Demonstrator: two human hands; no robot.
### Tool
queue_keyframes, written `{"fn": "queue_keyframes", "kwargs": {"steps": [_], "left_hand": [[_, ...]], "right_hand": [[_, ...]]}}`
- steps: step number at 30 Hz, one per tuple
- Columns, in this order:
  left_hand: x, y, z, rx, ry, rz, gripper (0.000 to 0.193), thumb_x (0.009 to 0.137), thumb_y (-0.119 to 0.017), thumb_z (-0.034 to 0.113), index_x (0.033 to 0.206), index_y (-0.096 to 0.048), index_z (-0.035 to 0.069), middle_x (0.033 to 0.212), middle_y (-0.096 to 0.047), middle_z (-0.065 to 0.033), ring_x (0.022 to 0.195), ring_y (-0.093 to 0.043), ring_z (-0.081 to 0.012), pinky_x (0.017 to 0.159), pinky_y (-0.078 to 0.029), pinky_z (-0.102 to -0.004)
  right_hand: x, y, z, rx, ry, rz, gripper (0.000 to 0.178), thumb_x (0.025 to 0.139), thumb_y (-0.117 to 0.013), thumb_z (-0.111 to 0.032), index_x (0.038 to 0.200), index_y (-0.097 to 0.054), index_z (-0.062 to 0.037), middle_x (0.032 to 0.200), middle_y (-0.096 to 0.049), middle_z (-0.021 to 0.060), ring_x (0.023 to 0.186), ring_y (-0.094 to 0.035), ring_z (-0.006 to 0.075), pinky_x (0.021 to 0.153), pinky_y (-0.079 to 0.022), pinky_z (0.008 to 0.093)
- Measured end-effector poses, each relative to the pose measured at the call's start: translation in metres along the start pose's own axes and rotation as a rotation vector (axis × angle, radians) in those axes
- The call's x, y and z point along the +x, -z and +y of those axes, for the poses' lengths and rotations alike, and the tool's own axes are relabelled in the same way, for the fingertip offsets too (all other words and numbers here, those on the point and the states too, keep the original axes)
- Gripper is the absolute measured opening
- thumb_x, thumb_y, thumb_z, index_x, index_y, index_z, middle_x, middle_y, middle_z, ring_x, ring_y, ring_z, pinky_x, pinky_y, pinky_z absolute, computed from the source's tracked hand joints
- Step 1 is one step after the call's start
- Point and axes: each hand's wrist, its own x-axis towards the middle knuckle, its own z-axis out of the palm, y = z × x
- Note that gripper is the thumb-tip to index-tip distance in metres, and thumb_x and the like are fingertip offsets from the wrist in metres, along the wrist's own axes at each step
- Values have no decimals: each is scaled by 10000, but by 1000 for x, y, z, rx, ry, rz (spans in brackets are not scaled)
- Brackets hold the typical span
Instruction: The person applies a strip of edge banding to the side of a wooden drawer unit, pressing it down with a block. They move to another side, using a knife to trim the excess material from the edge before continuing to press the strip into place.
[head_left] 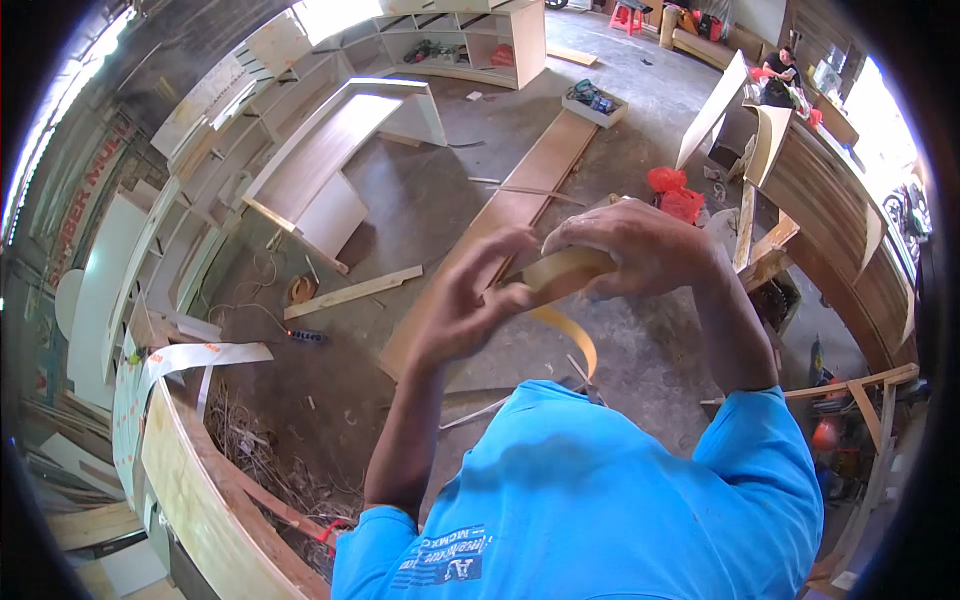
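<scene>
A thin, flat, yellow-tan strip (pixel 570 268) spans the gap between my two raised hands in front of my chest. My left hand (pixel 462 300) has its fingers curled, with the thumb pressed at the strip's left end. The other end is held by my right hand (pixel 645 248), fingers arched over the top and thumb below. A loose length of the strip hangs under the hands and curves down toward my blue shirt. Whether it comes off a roll is hidden by my fingers.
Long brown boards (pixel 530 200) lie on the concrete floor ahead. An open white cabinet (pixel 335 150) stands left of them, near a power strip (pixel 306 337). Curved panels (pixel 190 470) flank my left, a large curved wooden piece (pixel 830 215) my right. Someone (pixel 780 75) sits at the far right.
</scene>
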Motion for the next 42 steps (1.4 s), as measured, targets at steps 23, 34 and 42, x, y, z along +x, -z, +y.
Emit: {"fn": "queue_keyframes", "kwargs": {"steps": [23,34,42], "left_hand": [[299,123,-199,53,471,250,203,981,-714,202,1023,-679,6,776,-670,-26,706,-636,-90,643,-511,-255],[461,166,-259,288,476,140,121,966,-700,82,1010,-714,-30,803,-653,-5,719,-580,-67,655,-488,-250],[584,260,-384,312,627,358,174,992,-652,136,1064,-711,-9,835,-691,-8,657,-581,-50,583,-492,-242]], "right_hand": [[121,-88,437,1924,-385,180,883,965,-363,-773,1410,-544,-32,1261,-668,149,1205,-625,265,1057,-457,423],[291,75,636,2154,-273,621,549,994,-601,-435,1283,-566,31,1228,-665,246,1144,-652,329,1004,-526,414],[349,133,766,1653,-373,887,1007,950,-609,-6,1596,162,-36,1305,-633,224,1129,-670,296,985,-546,416]]}}
